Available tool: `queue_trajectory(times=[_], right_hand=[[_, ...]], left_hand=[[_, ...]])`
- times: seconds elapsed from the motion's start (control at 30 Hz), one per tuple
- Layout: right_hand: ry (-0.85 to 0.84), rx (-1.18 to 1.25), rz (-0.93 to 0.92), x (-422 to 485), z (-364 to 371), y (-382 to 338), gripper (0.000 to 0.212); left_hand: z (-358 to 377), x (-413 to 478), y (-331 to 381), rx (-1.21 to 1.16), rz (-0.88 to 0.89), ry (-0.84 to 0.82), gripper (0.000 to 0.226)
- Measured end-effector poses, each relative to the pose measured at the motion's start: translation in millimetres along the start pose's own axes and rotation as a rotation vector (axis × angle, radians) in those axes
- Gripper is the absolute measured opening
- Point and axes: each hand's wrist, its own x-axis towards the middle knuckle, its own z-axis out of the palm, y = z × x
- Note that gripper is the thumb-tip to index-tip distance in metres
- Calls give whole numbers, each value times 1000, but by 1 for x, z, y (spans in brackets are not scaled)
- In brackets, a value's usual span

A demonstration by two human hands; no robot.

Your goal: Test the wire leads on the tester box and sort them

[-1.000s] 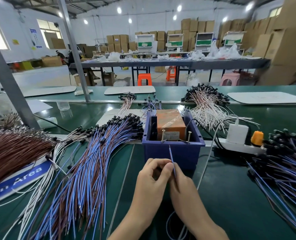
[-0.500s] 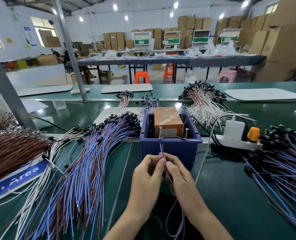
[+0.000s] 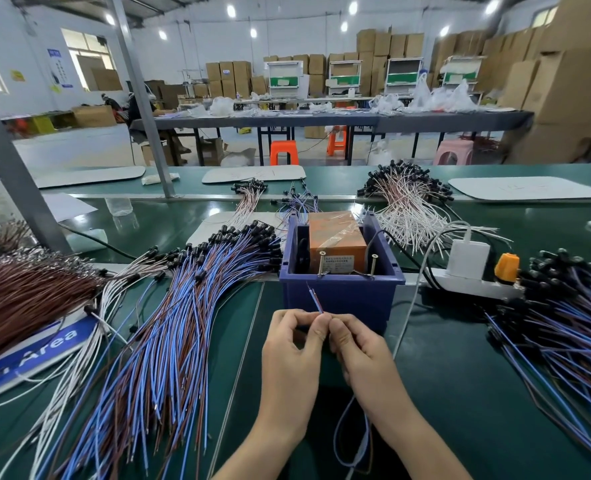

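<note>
Just before the blue tester box (image 3: pixel 342 296), the left hand (image 3: pixel 292 348) and right hand (image 3: pixel 358 348) together pinch one wire lead (image 3: pixel 315 300), its tips tilting toward the box.

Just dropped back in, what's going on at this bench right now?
A person pinches one wire lead in both hands, left hand and right hand meeting in front of the blue tester box. Its free ends point up toward the two screws on the box but do not touch them yet. Piles of blue and brown leads lie on either side.
</note>
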Motion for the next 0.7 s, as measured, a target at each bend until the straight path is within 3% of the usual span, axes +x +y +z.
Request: queue_trajectory(times=[0.3, 0.53, 0.7], right_hand=[[65, 11, 30, 0, -1, 0, 23], [421, 5, -20, 3, -9, -1, 22], [525, 21, -42, 5, -14, -1, 23]], left_hand=[[2, -1, -1, -144, -59, -34, 14], [-7, 7, -1, -52, 13, 72, 14], [-11, 8, -5, 43, 59, 114, 15]])
